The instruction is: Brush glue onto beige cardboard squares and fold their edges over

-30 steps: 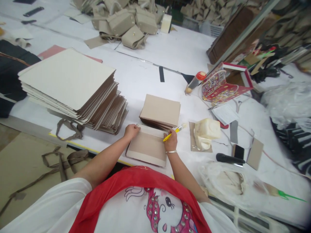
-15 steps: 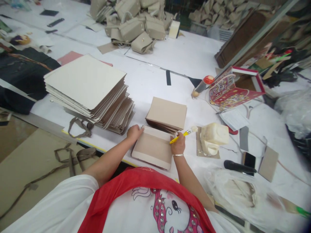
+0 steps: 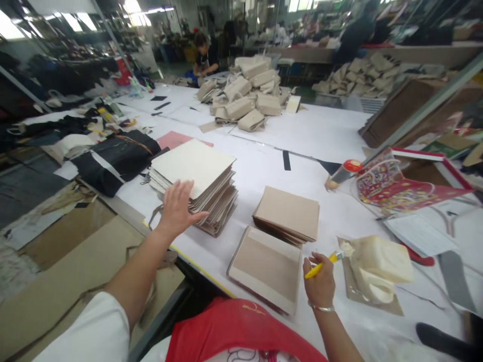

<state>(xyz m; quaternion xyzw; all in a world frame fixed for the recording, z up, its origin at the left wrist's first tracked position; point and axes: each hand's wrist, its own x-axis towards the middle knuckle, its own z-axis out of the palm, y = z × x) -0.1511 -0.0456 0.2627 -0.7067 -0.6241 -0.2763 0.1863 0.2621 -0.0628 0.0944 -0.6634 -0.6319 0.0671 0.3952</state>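
Note:
My left hand (image 3: 178,210), fingers spread, is at the near side of a tall stack of cream-topped panels (image 3: 194,163); whether it touches them I cannot tell. My right hand (image 3: 319,281) grips a yellow-handled brush (image 3: 320,266), its pale, coated bristles pointing to the right. Between the hands lies a beige panel with lighter edge bands (image 3: 267,266), on top of others. Just behind it stands a smaller stack of beige panels (image 3: 287,211). Right of the brush, a cut-open whitish plastic container (image 3: 385,259) rests on a stained board (image 3: 354,281).
A heap of beige bags (image 3: 245,95) sits at the back of the white table (image 3: 249,166). On the right are a red patterned paper bag (image 3: 400,186) and a red-capped jar (image 3: 343,173). Black material (image 3: 116,158) lies on the left. A person (image 3: 206,58) sits beyond.
My left hand has let go of the banded panel and moved left to the tall stack. My right hand, still holding the brush, has come off the panel's right edge. The view has tilted up.

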